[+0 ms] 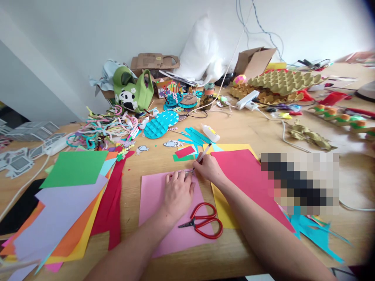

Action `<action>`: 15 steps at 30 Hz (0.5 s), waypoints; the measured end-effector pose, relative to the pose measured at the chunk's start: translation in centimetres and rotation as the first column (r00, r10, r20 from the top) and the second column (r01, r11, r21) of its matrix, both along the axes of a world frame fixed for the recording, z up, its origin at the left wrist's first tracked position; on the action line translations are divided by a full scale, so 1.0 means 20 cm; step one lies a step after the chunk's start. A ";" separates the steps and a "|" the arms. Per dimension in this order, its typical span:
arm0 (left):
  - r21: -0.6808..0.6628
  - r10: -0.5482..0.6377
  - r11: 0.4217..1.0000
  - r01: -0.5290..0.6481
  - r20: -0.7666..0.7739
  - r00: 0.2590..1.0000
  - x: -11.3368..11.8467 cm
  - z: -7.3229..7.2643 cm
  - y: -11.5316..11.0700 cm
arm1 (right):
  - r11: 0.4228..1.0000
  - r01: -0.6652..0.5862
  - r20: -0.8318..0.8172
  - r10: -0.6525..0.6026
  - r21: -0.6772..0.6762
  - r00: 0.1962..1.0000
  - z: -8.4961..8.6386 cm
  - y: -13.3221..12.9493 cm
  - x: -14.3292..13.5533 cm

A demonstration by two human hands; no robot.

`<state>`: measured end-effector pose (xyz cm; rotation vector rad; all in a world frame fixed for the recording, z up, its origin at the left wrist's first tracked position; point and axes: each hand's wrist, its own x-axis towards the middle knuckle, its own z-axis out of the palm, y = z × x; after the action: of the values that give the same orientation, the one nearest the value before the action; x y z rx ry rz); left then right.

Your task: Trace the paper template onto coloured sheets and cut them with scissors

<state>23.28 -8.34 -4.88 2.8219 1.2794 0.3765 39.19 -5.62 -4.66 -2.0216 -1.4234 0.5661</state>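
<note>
My right hand (208, 168) is closed around a slim pen (204, 153), its tip down at the top edge of a pink paper sheet (152, 195). My left hand (178, 193) lies flat on that sheet with fingers stretched forward. Between its fingertips and the pen tip shows a small grey-white piece (190, 172), mostly covered, so its shape is unclear. Red-handled scissors (205, 221) rest on the pink sheet, just right of my left wrist. Two paper fish cutouts lie beyond my hands, one a grey fish (172, 144) and one a bluish fish (142, 149).
Coloured paper sheets (73, 168) are piled at left, and a red sheet (243, 175) covers a yellow one at right. Beyond stand a glue bottle (211, 133), blue strips (193, 136) and a blue craft piece (158, 124). Egg trays (284, 82) and a green panda bag (133, 89) sit farther back.
</note>
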 end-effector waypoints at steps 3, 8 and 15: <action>0.000 0.000 1.000 0.000 -0.002 1.000 0.00 0.00 0.00 | 1.000 -0.006 -0.002 0.006 0.001 1.000 0.00 -0.01 0.00; 0.001 0.002 1.000 -0.002 -0.004 1.000 0.00 0.00 0.00 | 1.000 -0.002 0.013 0.002 -0.005 1.000 -0.01 -0.01 0.01; -0.003 -0.001 1.000 0.001 -0.002 1.000 0.00 0.00 0.00 | 1.000 -0.006 0.043 0.006 -0.013 0.999 0.00 -0.01 0.00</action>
<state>23.26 -8.32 -4.91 2.8208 1.2780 0.3708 39.16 -5.83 -4.67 -2.0522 -1.4549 0.5384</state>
